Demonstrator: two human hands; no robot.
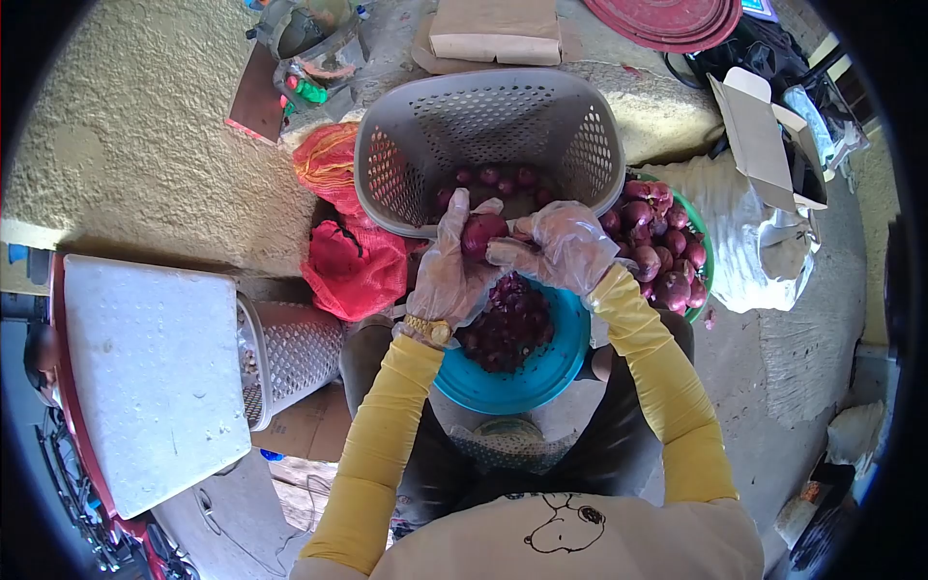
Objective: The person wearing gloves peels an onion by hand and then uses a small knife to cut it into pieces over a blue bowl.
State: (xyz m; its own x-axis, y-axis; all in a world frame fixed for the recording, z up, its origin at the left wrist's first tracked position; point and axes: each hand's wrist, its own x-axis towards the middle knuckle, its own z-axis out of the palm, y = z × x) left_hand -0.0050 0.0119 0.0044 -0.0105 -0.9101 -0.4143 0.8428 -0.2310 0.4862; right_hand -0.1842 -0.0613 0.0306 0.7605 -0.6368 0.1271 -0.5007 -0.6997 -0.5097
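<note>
A red onion (482,235) is held in my left hand (448,259), which wears a clear plastic glove, with a gold watch at the wrist. My right hand (564,246), gloved too, has its fingers pressed together against the onion's right side; whether they hold anything else is hidden. Both hands are above the near rim of a grey perforated basket (488,106) with several onions at its bottom. Below them, a blue basin (512,389) holds dark red onion skins (505,333). To the right, a green basket (707,253) is full of red onions (667,253).
Red mesh sacks (356,261) lie left of the grey basket. A white foam box lid (155,372) and another perforated basket (300,353) stand at the left. A white sack (754,232) and open cardboard box (754,135) are at the right.
</note>
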